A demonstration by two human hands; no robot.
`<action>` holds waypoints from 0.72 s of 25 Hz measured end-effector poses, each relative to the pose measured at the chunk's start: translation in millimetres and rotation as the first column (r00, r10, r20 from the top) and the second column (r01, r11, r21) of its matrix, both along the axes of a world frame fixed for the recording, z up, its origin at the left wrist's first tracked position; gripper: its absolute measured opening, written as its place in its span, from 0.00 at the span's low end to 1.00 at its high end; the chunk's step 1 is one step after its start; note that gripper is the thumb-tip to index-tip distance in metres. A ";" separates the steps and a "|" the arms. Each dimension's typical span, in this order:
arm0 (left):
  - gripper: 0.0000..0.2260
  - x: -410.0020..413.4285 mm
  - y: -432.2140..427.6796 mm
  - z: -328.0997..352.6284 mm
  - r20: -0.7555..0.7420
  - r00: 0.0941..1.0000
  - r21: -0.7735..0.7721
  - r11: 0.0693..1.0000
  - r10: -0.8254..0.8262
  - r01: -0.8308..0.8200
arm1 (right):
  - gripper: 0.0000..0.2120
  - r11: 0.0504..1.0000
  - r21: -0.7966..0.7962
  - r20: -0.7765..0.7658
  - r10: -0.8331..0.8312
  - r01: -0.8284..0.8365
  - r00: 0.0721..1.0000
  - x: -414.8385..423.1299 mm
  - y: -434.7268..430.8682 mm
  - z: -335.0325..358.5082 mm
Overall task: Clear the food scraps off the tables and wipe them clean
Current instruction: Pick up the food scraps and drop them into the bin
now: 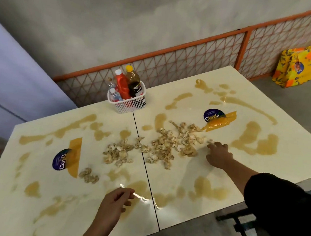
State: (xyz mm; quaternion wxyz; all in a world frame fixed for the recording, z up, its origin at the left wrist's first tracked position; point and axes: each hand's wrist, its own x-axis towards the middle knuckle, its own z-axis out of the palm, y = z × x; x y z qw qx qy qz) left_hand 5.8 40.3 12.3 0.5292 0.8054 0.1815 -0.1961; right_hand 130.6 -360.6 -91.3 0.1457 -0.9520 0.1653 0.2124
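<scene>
Two cream tables stand pushed together, the left table (23,204) and the right table (286,165), both smeared with brownish sauce (255,142). Pale food scraps (167,146) lie in heaps across the seam, with a small separate clump (88,176) on the left table. My right hand (218,154) reaches over the right table, fingers down on the surface at the right edge of the scraps, holding nothing that I can see. My left hand (114,204) hovers near the front of the left table with loosely curled fingers, empty.
A white mesh basket (131,104) with several bottles stands at the tables' far edge on the seam. Round purple stickers (211,115) mark each table. An orange lattice fence (174,63) runs behind. A yellow bag (296,65) sits on the floor at far right.
</scene>
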 end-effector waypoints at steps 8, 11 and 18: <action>0.09 4.9 79.0 -13.4 -0.058 0.994 -0.002 0.996 0.093 -0.093 | 0.26 0.987 -0.156 -0.161 -0.056 0.030 0.985 45.8 11.7 -16.5; 0.09 13.4 100.6 -21.0 -0.075 0.994 -0.002 0.997 0.076 -0.077 | 0.26 0.980 -0.183 -0.140 -0.106 0.079 0.984 47.3 10.8 -21.5; 0.09 37.5 144.2 -49.9 -0.108 0.994 0.046 0.999 -0.014 0.019 | 0.12 0.921 0.102 0.183 -0.389 0.376 0.903 24.9 51.1 -3.4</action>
